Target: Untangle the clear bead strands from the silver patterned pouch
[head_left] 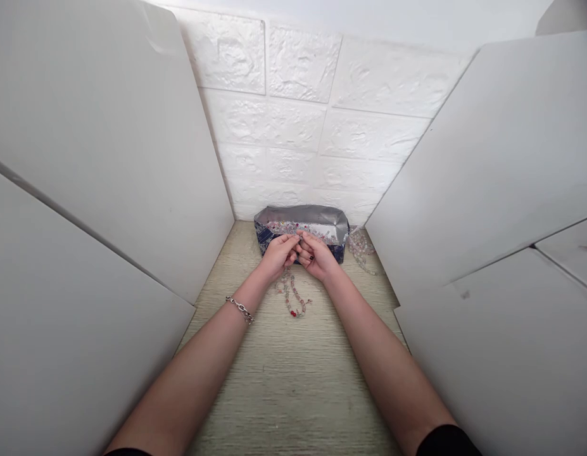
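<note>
My left hand [278,254] and my right hand [316,254] meet fingertip to fingertip in front of an open bag [341,233] with a silvery lining. Both are closed in a pinch. A string of small pastel beads [300,303], with red ones at its lower bend, hangs down from under my left hand onto the table. What sits right between the fingertips is too small to make out. Inside the bag lie many loose small beads [284,226] in pink, clear and red.
More strung pale beads [361,246] lie to the right of the bag. White panels [132,145] stand on both sides, and a white brick-patterned wall [293,120] closes off the back. The tabletop [293,380] is pale wood grain.
</note>
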Available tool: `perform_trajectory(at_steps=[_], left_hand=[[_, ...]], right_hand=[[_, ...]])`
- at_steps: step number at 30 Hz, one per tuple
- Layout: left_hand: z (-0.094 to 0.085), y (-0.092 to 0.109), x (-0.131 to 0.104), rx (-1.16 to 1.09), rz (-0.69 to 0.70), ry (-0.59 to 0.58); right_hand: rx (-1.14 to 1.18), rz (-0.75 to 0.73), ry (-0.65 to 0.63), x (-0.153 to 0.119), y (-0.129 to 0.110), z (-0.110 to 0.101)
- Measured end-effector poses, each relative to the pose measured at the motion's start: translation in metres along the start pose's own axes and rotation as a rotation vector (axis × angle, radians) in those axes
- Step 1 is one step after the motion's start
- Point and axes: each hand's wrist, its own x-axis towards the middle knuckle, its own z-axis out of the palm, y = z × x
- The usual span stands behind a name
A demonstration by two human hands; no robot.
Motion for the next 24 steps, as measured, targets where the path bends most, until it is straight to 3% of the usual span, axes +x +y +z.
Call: perform_trajectory(at_steps=[24], left_hand=[[0.0006, -0.0005, -0.0001, 0.008, -0.018, -0.038]], right_hand=[[-0.006, 0.016, -0.009, 0.0003, -0.0007, 0.0017]])
